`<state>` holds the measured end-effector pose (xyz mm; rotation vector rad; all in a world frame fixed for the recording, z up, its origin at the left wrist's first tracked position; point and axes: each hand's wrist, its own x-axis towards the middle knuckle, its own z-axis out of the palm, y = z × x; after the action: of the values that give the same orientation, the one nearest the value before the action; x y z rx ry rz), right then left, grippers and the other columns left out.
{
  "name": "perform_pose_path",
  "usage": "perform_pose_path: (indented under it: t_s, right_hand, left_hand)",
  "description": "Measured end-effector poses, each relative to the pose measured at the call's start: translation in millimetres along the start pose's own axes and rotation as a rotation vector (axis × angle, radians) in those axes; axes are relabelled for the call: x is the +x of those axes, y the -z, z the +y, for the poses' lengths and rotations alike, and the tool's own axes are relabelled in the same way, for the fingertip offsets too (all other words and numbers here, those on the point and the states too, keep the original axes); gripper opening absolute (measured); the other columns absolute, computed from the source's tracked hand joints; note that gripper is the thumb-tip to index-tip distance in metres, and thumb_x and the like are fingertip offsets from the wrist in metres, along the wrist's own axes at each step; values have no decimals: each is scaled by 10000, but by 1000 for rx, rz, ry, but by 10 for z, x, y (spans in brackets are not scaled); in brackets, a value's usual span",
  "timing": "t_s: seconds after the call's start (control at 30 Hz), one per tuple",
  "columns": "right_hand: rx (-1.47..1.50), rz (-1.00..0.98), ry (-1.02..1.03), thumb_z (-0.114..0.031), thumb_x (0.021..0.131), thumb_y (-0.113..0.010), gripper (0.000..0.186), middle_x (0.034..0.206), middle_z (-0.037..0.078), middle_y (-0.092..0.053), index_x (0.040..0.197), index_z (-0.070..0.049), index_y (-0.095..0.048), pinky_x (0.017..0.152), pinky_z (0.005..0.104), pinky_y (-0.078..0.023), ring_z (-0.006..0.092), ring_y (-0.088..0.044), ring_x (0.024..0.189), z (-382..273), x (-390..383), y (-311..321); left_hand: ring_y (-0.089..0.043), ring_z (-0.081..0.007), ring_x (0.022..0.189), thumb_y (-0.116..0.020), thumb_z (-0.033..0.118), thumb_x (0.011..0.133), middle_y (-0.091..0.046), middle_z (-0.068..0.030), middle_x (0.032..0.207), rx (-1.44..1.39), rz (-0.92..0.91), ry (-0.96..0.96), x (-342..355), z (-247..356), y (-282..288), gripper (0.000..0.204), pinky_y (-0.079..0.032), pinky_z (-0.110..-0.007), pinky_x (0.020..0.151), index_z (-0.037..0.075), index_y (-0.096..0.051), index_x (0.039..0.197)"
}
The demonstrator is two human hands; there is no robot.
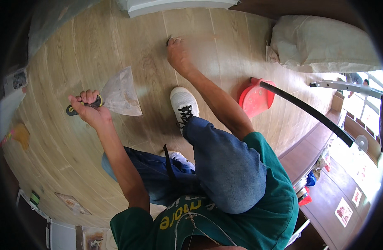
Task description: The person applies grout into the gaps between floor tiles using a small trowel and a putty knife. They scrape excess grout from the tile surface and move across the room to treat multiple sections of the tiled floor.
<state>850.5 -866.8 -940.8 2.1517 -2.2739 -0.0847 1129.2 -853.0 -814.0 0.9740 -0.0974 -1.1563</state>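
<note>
My left hand is wrapped round the black and yellow handle of a wide putty knife. Its broad, whitish-smeared blade points right, over the wood-look floor. Farther off, my right hand reaches down toward the floor with its fingers closed. A small dark end shows by the fingertips, and a pale blur spreads to the right of the hand; what it holds cannot be made out. Between and nearer than the hands is my white shoe with black laces.
Right of my arm sits a red dustpan with a long black handle. A covered bulky thing stands far right, near a metal ladder. A brown table carries papers. At left lies a yellowish brush.
</note>
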Motion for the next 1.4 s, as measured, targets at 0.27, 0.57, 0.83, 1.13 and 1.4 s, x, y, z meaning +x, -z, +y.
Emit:
perform_pose_path:
  t_s: [0.27, 0.57, 0.83, 1.13, 1.4]
  right_hand:
    - [295, -187, 51, -99, 859, -547, 297, 1012, 192, -626, 1138, -16, -604, 743, 423, -539, 340, -641, 881, -159, -24, 204]
    - [1141, 58, 472, 12, 852, -549, 403, 1128, 136, -617, 1230, -106, -619, 874, 396, -501, 311, -606, 1032, -319, -604, 1247]
    - [816, 397, 817, -8, 718, -638, 551, 1165, 86, -593, 1234, -202, -635, 932, 416, -477, 286, -569, 1105, -487, -677, 1246]
    - [356, 215, 50, 43, 824, -486, 496, 1174, 153, -615, 1264, -153, -608, 946, 420, -444, 355, -555, 1105, 1252, -509, 84]
    - [136, 183, -92, -6, 849, -510, 475, 1164, 134, -620, 1276, -193, -604, 906, 426, -455, 347, -578, 1039, 1768, -344, -280]
  left_hand:
    - [-359, -103, 585, -564, 313, 972, -367, 15, 664, -21, -11, 12, 19, 27, 61, 306, -341, -256, 567, 134, -408, 779]
    - [-392, -118, 589, -510, 312, 994, -375, 4, 656, -329, 18, 159, 303, 83, 540, 311, -383, -264, 599, 122, -386, 782]
    - [-412, -135, 588, -521, 317, 986, -392, -10, 639, -454, 100, 303, 156, 11, 351, 321, -385, -270, 594, 107, -414, 769]
    - [-415, -122, 600, -580, 258, 951, -406, -20, 644, -611, -137, 241, 181, 373, 367, 277, -372, -261, 597, 101, -434, 774]
    - [-418, -118, 588, -590, 239, 947, -403, -13, 651, -621, -119, 313, 151, 209, 344, 268, -367, -255, 595, 99, -437, 777]
